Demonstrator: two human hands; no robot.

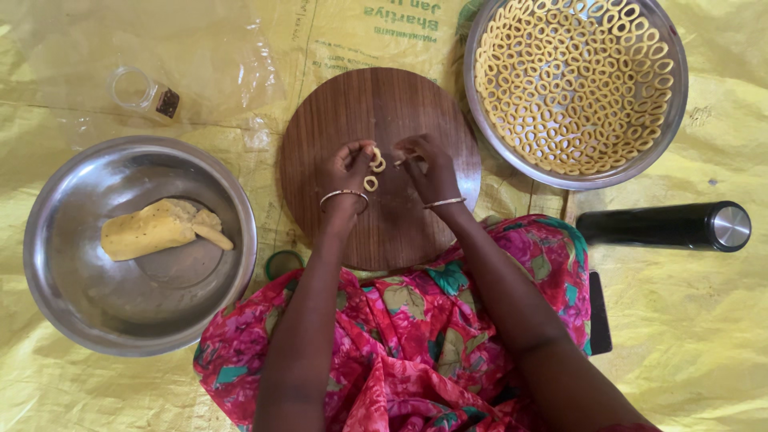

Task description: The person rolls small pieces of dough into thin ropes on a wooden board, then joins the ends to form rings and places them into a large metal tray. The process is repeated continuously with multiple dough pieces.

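Fingertips of the left hand [350, 166] pinch a small dough ring [378, 162], while the right hand [424, 166] closes on its other end, both over a round wooden board [376, 104]. A second ring [370, 183] lies just below on the board. The dough looks soft, light and easily deformed, best held lightly at the rim. A steel tray [480, 120] of finished rings sits upper right; a bowl [48, 264] with a dough lump [152, 228] lies left.
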